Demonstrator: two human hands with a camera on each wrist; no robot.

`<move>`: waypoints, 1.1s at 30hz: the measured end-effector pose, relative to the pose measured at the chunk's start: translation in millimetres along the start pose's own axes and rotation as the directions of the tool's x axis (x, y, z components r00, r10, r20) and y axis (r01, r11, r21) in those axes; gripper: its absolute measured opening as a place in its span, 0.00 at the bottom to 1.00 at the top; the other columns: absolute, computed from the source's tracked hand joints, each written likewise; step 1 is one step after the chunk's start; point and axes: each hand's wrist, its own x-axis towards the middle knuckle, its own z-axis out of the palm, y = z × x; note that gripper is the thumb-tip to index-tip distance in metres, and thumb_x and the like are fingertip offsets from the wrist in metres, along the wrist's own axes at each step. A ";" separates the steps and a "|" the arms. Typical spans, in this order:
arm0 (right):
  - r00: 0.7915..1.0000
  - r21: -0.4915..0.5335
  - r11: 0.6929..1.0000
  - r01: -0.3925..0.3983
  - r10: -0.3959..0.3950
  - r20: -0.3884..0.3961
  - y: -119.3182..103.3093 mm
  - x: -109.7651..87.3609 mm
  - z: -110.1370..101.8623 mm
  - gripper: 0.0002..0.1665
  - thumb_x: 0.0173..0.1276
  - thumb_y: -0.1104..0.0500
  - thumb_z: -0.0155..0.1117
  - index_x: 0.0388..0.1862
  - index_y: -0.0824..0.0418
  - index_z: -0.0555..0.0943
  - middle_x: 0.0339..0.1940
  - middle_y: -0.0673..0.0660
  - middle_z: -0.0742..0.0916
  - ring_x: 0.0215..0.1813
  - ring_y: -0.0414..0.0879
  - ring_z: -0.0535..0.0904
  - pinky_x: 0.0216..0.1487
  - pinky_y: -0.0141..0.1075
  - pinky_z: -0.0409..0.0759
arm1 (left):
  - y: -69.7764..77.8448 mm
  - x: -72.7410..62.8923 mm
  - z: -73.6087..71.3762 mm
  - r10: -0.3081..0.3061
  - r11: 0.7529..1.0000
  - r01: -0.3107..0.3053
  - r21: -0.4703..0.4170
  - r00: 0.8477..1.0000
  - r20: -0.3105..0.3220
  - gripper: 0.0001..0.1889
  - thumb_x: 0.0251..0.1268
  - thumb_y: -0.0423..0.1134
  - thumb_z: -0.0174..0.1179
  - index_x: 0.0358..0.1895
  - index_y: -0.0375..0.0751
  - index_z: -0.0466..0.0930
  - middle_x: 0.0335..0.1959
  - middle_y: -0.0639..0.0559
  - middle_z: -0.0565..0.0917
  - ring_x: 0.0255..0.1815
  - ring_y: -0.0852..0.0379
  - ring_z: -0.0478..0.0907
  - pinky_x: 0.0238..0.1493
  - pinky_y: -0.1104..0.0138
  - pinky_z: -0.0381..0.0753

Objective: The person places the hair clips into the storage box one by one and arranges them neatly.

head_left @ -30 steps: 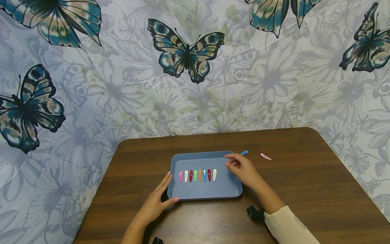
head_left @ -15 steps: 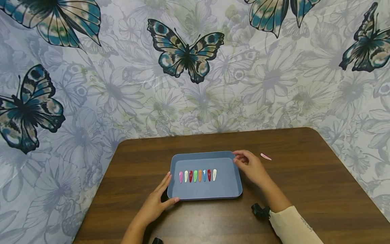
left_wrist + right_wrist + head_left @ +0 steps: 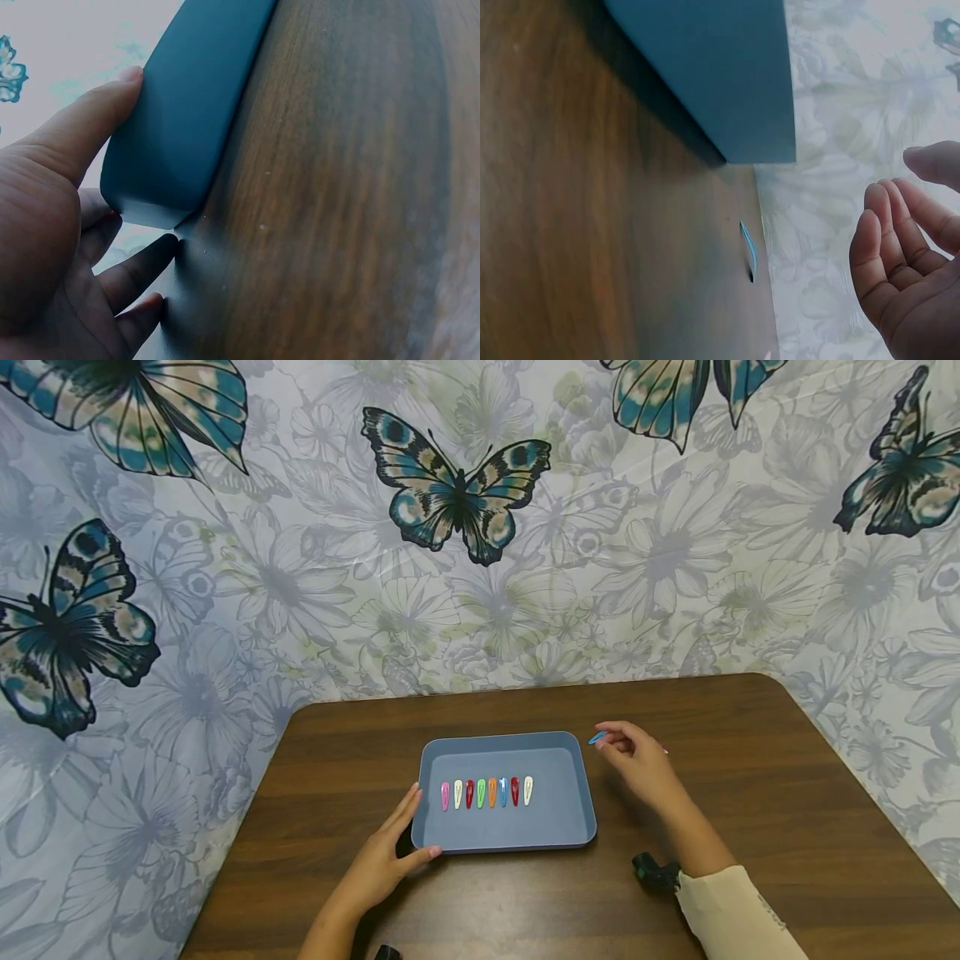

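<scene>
My left hand rests at the near left corner of a blue-grey tray, thumb against its front wall and fingers along its left side. In the left wrist view, the thumb touches the tray wall and the other fingers reach past the corner. Several snap hair clips stand in a row in the tray: pink, white, red, green, orange, blue, red, white. Off the tray's far right corner, my right hand hovers by a blue hair clip lying on the table, fingers loosely bent and holding nothing.
A pink hair clip is mostly hidden behind the right hand. The brown wooden table ends at a wall covering with butterflies and flowers. A black wrist device sits by the right sleeve.
My right hand has moved right, away from over the tray's corner to beside the blue hair clip, now covering most of the pink one. The left hand and tray have stayed put.
</scene>
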 end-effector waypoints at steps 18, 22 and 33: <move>0.997 -0.052 0.997 -0.052 0.049 -0.061 14.0 0.2 -29.9 0.22 0.77 0.50 0.61 0.63 0.60 0.79 0.50 0.62 0.86 0.44 0.32 0.78 0.44 0.23 0.77 | -1.3 1.0 0.4 0.009 1.000 -0.009 -0.009 1.000 -0.003 0.51 0.60 0.63 0.67 0.82 0.63 0.48 0.85 0.63 0.46 0.84 0.45 0.50 0.75 0.34 0.55; 0.996 -0.068 0.995 -0.068 0.064 -0.068 19.3 1.2 -34.3 0.22 0.77 0.51 0.61 0.63 0.61 0.79 0.51 0.62 0.86 0.43 0.29 0.78 0.44 0.22 0.77 | -1.7 1.1 0.4 0.012 1.000 -0.012 -0.013 1.000 -0.002 0.51 0.59 0.65 0.67 0.83 0.62 0.48 0.85 0.63 0.46 0.84 0.45 0.49 0.76 0.34 0.55; 0.990 -0.123 0.982 -0.140 0.136 -0.045 34.7 3.5 -46.4 0.25 0.78 0.51 0.58 0.67 0.64 0.76 0.54 0.63 0.85 0.45 0.29 0.77 0.43 0.24 0.76 | -1.7 1.2 0.5 0.007 1.000 -0.007 -0.013 1.000 0.003 0.52 0.59 0.65 0.66 0.83 0.62 0.47 0.85 0.63 0.45 0.84 0.46 0.49 0.76 0.34 0.55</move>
